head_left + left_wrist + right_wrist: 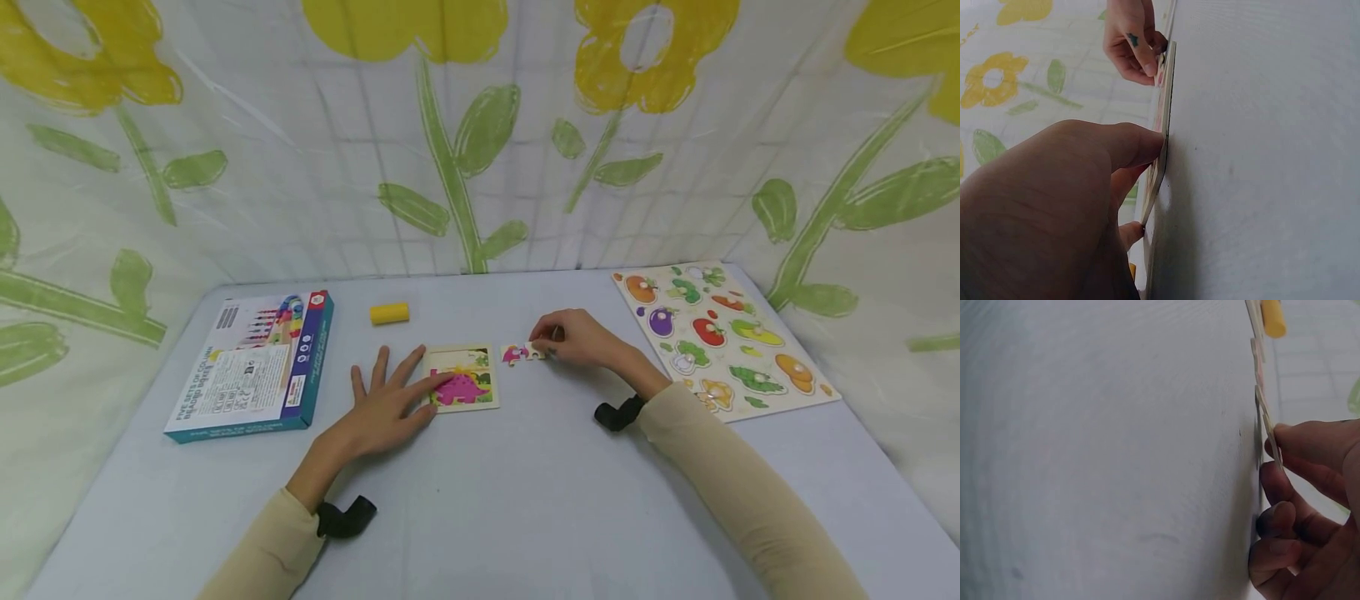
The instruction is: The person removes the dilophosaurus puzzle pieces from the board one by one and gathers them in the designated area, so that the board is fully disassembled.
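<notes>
A small dinosaur jigsaw puzzle (pixel 461 390) in a pale wooden frame lies mid-table. My left hand (pixel 382 412) rests on it with fingers spread, the index finger reaching over the pink dinosaur. In the left wrist view the thumb (pixel 1138 145) touches the board's near edge. Just right of the frame lies a loose pink-and-white puzzle piece (pixel 513 355). My right hand (pixel 576 337) pinches another thin puzzle piece (pixel 1273 440) between thumb and fingers, slightly tilted and beside the loose one. Its printed face is partly covered by the fingertips.
At the left lies a flat blue-and-white box (pixel 251 367). A yellow cylinder (pixel 389 313) lies behind the puzzle. A vegetable peg board (pixel 731 342) sits at the right, near my right forearm. A flowered curtain (pixel 540 167) hangs along the table's back edge.
</notes>
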Motion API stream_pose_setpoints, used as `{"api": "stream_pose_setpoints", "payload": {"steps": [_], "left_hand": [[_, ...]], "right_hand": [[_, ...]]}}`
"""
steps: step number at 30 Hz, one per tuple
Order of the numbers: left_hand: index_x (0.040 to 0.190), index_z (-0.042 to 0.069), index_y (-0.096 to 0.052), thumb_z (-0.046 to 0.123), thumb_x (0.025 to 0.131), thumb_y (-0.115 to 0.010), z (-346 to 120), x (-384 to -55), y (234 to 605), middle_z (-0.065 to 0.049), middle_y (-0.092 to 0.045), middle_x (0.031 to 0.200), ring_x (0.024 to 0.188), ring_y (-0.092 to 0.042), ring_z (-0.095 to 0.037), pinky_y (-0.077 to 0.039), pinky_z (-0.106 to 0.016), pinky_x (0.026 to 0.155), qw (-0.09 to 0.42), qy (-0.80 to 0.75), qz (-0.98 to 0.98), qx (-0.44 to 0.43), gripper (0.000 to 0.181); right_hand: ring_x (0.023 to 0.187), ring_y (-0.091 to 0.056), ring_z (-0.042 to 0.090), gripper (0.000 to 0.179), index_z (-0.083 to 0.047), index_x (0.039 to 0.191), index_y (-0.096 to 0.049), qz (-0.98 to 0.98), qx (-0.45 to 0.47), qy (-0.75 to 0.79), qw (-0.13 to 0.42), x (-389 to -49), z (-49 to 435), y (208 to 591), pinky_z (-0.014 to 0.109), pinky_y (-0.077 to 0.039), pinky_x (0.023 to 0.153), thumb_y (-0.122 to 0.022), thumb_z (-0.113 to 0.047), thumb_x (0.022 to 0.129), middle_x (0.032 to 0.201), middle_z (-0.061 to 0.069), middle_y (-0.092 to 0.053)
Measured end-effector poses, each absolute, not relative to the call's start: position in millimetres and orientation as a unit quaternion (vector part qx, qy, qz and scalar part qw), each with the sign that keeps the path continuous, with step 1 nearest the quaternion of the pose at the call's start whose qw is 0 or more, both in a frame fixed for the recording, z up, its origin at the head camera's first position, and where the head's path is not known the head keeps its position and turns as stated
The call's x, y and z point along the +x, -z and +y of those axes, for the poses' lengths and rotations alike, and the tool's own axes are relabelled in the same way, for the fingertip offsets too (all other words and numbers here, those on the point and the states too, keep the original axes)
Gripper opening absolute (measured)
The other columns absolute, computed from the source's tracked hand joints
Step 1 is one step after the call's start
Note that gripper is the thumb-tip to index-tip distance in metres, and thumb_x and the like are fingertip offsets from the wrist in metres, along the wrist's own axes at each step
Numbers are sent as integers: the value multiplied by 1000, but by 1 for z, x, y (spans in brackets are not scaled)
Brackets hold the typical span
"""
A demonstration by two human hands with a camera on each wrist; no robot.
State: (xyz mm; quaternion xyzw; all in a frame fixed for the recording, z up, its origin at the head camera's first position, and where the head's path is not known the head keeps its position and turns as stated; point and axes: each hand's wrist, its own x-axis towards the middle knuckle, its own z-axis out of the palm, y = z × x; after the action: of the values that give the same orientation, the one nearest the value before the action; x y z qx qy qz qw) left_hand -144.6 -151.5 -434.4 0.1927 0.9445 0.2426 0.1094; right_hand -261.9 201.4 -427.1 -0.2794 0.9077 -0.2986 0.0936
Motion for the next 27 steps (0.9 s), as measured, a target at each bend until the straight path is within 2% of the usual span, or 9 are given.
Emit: {"api": "stream_pose_setpoints", "payload": {"steps": [13, 21, 27], "left_hand": [[160, 34, -48, 43, 106, -56, -152, -144, 435, -10, -11, 181, 162, 14, -57, 20, -85, 115, 108, -247, 944, 193, 55], [159, 35, -49, 44, 106, -56, -152, -145, 436, -10, -11, 181, 162, 15, -57, 20, -85, 115, 105, -247, 944, 190, 54], [159, 36, -49, 44, 106, -56, -151, -144, 436, -10, -11, 181, 161, 15, -58, 19, -86, 114, 105, -245, 945, 189, 54]], "right_hand": [[76, -58, 13, 11, -11, 107, -79, 908, -284, 294, 90, -260, 199, 426, 28, -48, 72, -72, -17, 101, 90, 2, -74], [75, -56, 13, 11, -13, 108, -79, 902, -274, 321, 89, -259, 193, 424, 28, -47, 68, -72, -18, 101, 93, 3, -74], [73, -57, 13, 11, -14, 110, -78, 890, -296, 330, 110, -256, 175, 420, 25, -49, 67, -72, -17, 101, 93, 0, -75]]}}
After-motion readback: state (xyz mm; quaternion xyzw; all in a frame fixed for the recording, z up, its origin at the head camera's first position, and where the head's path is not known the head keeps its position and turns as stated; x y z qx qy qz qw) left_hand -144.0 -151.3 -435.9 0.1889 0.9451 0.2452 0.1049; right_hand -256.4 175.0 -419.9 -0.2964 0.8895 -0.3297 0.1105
